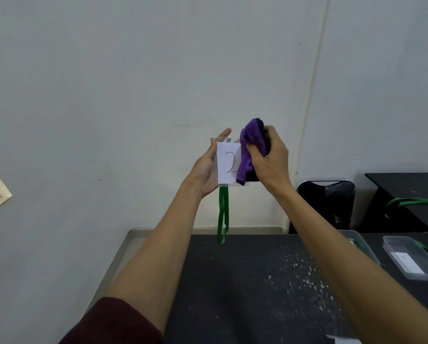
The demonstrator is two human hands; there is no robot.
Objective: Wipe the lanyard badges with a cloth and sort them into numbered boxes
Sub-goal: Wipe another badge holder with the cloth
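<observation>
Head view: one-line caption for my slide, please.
Left hand supports a badge marked 2 while the right hand presses a purple cloth to it, green lanyard dangling.

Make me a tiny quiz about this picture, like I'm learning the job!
1. True or false: the badge shows the number 5.
2. What does the right hand grip? A) a pen B) the purple cloth C) a cup
3. Fill in: the lanyard hanging below the badge is coloured ____.
Key: 1 false, it shows 2; 2 B; 3 green.
</observation>
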